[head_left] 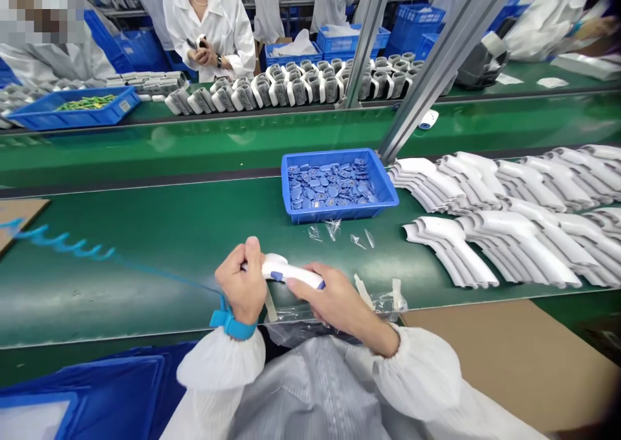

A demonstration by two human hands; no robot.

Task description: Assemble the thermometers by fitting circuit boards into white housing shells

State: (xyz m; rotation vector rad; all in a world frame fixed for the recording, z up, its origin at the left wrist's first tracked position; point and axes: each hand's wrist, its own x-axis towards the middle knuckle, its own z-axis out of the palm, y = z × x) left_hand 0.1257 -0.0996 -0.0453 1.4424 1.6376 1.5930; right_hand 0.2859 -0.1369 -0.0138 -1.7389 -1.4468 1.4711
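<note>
A white handheld device with blue parts (295, 274), shaped like an infrared thermometer, is held between my two hands over the green bench. My left hand (242, 281), with a blue wrist strap (233, 323), is closed round its head end, which the fingers partly hide. My right hand (334, 297) grips the handle near its blue-tipped end. Beyond my hands stands a blue tray (339, 216) full of small blue oval parts. Scraps of clear film (333, 229) lie just in front of that tray.
Stacked white shell halves (514, 233) cover the right of the bench. A metal post (436, 71) rises behind the tray. The strap's coiled blue cord (72, 242) runs left. Across the line are rows of grey-white housings (291, 84), a tray of green-yellow parts (72, 120) and co-workers.
</note>
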